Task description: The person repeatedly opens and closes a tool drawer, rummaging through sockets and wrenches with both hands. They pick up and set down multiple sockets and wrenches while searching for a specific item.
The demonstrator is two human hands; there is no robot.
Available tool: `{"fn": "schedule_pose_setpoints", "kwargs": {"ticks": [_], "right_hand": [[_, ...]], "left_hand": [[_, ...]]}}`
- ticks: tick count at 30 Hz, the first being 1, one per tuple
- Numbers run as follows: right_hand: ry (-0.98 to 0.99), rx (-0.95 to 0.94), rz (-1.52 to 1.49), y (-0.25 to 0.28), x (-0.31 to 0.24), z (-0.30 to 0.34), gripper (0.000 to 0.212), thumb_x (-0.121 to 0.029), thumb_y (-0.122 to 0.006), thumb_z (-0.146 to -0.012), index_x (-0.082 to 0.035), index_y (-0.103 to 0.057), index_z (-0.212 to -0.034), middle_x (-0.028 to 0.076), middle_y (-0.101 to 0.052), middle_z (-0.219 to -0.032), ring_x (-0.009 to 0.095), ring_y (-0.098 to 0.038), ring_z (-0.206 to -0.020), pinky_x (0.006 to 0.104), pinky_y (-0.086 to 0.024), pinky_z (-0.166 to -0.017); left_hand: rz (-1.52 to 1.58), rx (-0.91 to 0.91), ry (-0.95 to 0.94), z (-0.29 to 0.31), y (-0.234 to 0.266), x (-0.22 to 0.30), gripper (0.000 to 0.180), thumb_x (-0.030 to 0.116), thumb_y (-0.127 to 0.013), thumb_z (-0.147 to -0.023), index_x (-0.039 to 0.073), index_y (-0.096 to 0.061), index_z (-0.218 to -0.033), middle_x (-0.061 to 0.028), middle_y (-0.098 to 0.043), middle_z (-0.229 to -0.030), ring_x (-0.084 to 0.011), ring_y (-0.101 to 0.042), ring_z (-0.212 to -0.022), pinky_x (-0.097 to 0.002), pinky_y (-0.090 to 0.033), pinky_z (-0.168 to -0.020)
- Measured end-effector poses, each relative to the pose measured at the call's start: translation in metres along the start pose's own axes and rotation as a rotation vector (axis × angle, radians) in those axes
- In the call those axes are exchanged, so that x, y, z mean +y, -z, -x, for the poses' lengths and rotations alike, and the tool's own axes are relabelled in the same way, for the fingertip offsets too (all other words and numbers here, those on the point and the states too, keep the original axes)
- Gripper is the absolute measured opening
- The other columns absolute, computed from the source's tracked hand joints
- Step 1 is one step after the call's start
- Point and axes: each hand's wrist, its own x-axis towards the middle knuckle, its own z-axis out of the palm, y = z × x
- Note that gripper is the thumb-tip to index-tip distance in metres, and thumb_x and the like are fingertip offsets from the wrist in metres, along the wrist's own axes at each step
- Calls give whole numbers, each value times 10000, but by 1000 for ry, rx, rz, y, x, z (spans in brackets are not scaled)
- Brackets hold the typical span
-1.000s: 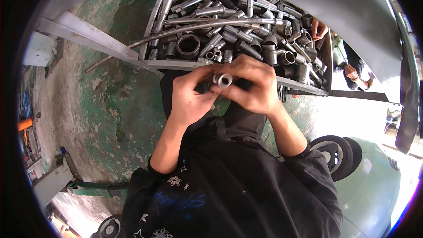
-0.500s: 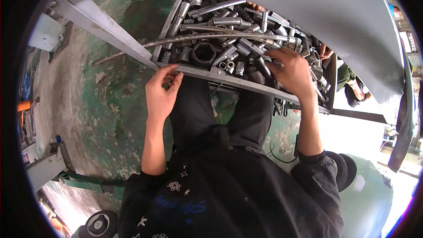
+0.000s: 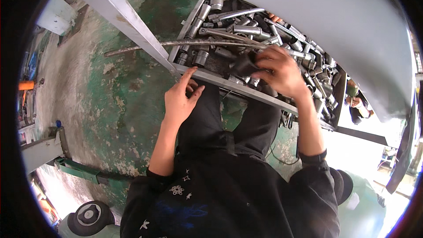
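Note:
A metal drawer (image 3: 238, 86) full of sockets and bars lies in front of me. My right hand (image 3: 282, 70) is closed on a large dark socket (image 3: 244, 65), lifted over the drawer's near part; both are blurred by motion. At the drawer's near left corner, my left hand (image 3: 181, 99) rests its fingertips by the front edge, thumb and forefinger apart, holding nothing. Just beyond those fingertips stands a chrome socket (image 3: 201, 57). A long thin rod (image 3: 145, 47) lies across the drawer and juts out past its left side.
A grey metal panel (image 3: 308, 9) overhangs the drawer's far side. To the left, a slanted metal leg (image 3: 132, 22) meets the drawer corner. Another person's hand (image 3: 354, 102) shows beyond the right end. The floor (image 3: 105, 105) is worn green paint.
The large socket, earlier lying in the drawer, is now in my right hand. In the picture, drawer and left hand have shifted slightly right and down as the view moved.

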Motion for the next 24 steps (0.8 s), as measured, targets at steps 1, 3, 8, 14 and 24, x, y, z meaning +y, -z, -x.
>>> {"fn": "schedule_pose_setpoints", "kwargs": {"ticks": [1, 3, 8, 14, 24], "right_hand": [[-79, -20, -1, 12, 0, 13, 285, -202, -842, -636, -18, -686, -787, 91, -659, -965, 293, -603, -982, 413, -470, -869], [-159, -17, 68, 35, -4, 35, 280, -186, -842, -634, -7, -680, -775, 99, -658, -955, 296, -608, -962, 421, -465, -870], [-468, -266, 114, 68, -12, 50, 314, -179, -835, -654, 12, -682, -851, 130, -655, -964, 316, -617, -974, 417, -472, -883], [-274, -158, 609, 33, -22, 11, 305, -129, -777, -694, -29, -663, -959, 112, -651, -1010, 292, -629, -1009, 393, -492, -898], [-46, -684, 604, -60, -45, -76, 168, -146, -698, -725, -89, -723, -881, 97, -684, -928, 251, -691, -905, 389, -550, -733]], "left_hand": [[10, -30, 10, 1, -2, -1, 590, 168, -741, -881, 174, -486, -1413, -81, -703, -902, -169, -684, -749, -331, -552, -655], [68, -6, 6, 1, -8, -4, 608, 201, -759, -864, 149, -477, -1400, -77, -698, -884, -174, -682, -728, -316, -545, -650], [139, 65, -31, 0, -17, -11, 593, 230, -788, -830, 132, -502, -1340, -52, -687, -834, -174, -672, -690, -299, -518, -640], [153, -1, 19, -3, -15, -11, 573, 278, -757, -873, 84, -489, -1340, -107, -681, -901, -184, -668, -794, -311, -540, -707], [161, 74, -5, -1, -21, -14, 551, 187, -768, -836, 131, -516, -1323, -61, -665, -795, -172, -638, -662, -302, -514, -628]]}}
